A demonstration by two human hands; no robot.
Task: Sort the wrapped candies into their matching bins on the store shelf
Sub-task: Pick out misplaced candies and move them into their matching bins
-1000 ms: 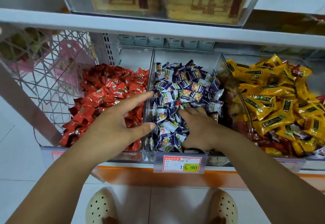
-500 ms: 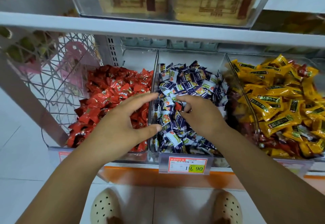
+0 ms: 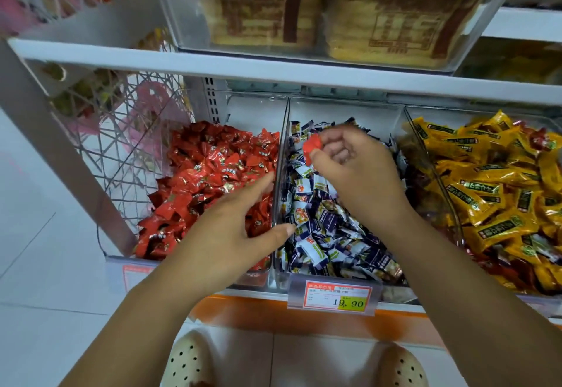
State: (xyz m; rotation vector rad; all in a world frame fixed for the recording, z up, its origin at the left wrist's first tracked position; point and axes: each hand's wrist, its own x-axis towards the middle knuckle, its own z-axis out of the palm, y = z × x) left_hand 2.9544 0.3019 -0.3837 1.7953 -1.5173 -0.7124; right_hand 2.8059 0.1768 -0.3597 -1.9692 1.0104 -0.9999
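One red candy (image 3: 313, 147) pinched in our right hand (image 3: 355, 173); left hand (image 3: 234, 231) open. Carry it clear over the divider (image 3: 281, 155), drop in red bin (image 3: 258, 103).

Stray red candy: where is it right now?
Head view, centre: the red candy is pinched in the right hand above the blue-and-white candies, just right of the red bin.

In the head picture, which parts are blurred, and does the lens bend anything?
Head view: the right hand and the red candy it pinches are motion-blurred; the upper boxes look soft; the shelf post leans strongly, a wide-angle effect; the price tag is legible.
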